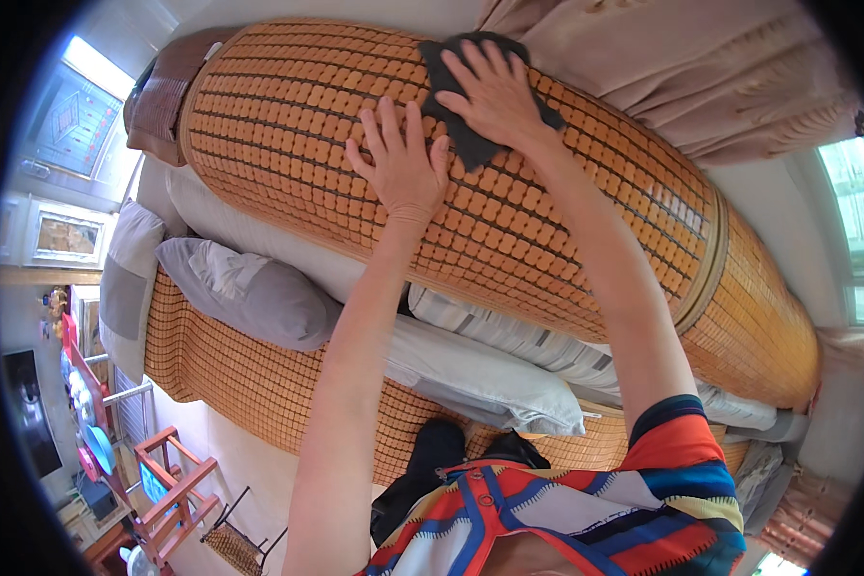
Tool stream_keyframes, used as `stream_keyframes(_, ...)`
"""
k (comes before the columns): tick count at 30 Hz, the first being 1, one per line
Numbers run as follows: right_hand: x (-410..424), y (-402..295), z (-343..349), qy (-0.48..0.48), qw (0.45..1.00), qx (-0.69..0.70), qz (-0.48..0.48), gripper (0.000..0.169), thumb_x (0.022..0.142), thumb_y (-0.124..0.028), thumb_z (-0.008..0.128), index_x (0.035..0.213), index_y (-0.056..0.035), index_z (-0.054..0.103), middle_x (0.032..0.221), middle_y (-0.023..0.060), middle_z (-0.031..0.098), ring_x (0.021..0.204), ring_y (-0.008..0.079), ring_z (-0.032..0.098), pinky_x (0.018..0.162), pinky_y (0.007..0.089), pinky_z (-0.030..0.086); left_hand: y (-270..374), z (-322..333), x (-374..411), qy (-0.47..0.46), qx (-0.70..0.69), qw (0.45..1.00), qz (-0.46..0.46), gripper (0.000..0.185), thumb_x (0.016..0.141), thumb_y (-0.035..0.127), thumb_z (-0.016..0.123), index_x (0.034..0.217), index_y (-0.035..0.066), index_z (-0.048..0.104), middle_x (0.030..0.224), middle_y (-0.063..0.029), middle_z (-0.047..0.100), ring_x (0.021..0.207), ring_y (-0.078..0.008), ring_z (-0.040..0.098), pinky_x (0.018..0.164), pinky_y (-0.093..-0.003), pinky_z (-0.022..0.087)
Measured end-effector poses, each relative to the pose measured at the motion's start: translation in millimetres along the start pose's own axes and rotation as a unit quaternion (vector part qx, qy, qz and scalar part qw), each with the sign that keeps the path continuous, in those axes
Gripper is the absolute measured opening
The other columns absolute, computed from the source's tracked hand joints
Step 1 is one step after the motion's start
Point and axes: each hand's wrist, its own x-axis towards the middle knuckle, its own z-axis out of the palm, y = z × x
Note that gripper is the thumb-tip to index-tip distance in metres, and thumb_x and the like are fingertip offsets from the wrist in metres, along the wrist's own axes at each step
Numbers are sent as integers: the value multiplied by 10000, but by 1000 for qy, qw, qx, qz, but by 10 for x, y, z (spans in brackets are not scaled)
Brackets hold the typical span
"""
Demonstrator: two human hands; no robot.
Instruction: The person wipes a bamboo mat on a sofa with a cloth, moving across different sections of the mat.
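Observation:
A tile mat of small tan pieces with dark cords (295, 144) lies over the long raised surface in front of me. My left hand (405, 162) rests on it, fingers spread, holding nothing. To its right and farther up, my right hand (491, 97) lies flat on a dark grey cloth (468, 147), fingers spread, pressing it against the mat. Parts of the cloth stick out around the hand. The cloth's far edge is near the hanging pinkish curtain (662, 65).
Below the raised mat are a grey cushion (259, 295), a light pillow (475, 367) and a lower seat with a similar mat (237, 381). A brown mat piece (162, 93) covers the left end. At lower left stand a wooden stool (176, 497) and a small woven-seat chair (234, 551).

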Motion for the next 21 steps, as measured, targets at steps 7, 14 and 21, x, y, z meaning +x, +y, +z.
stream_keyframes(7, 297, -351, 143, 22, 998, 36, -41, 528, 960, -447, 310, 1401, -158, 340, 1438, 63, 336, 1341, 263, 258, 1083, 463, 187, -21, 29, -20, -3, -30, 1000, -2, 471, 953, 372, 317, 1305, 92, 458, 1416, -128, 348, 1335, -339, 234, 1031, -557, 100)
stream_keyframes(14, -710, 407, -281, -66, 994, 22, 79, 653, 914, -603, 273, 1401, -174, 338, 1447, 101, 308, 1350, 292, 241, 1081, 487, 195, -34, 78, -9, 16, -14, 1000, -1, 425, 955, 372, 314, 1266, 144, 493, 1420, -98, 355, 1325, -333, 259, 1030, -563, 117)
stream_keyframes(21, -2116, 1747, -997, -89, 969, -37, 229, 680, 898, -600, 325, 1362, -108, 398, 1385, 155, 398, 1299, 318, 330, 1058, 471, 220, -26, 100, -14, 33, 64, 997, 36, 423, 965, 389, 299, 1290, 214, 505, 1412, -96, 366, 1289, -324, 306, 990, -544, 176)
